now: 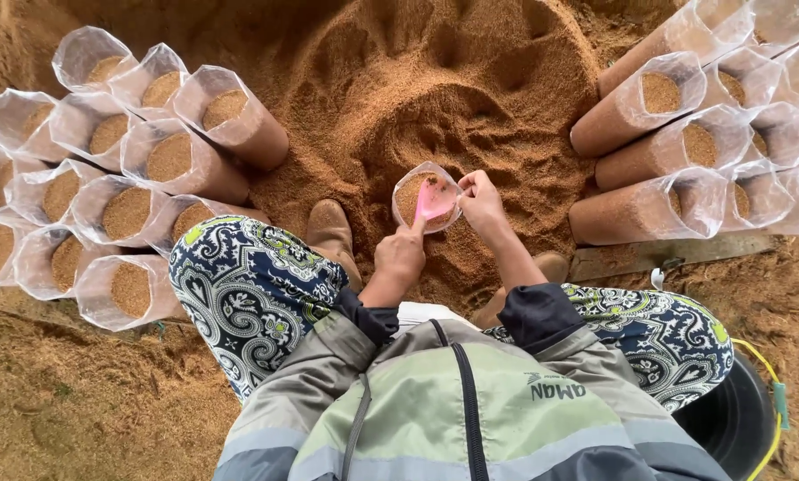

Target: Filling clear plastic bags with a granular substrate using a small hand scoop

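My left hand [400,256] grips the pink scoop [430,203], its blade inside the clear bag [426,196] at the sawdust pile's [435,98] near edge. My right hand [481,201] pinches the bag's rim; holding that mouth wide and upright should limit spillage.

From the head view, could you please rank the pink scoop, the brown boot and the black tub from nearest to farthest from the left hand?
1. Pink scoop: held in the left hand, over the open bag.
2. Brown boot: just left of that hand, on the sawdust.
3. Black tub: far off at the lower right.
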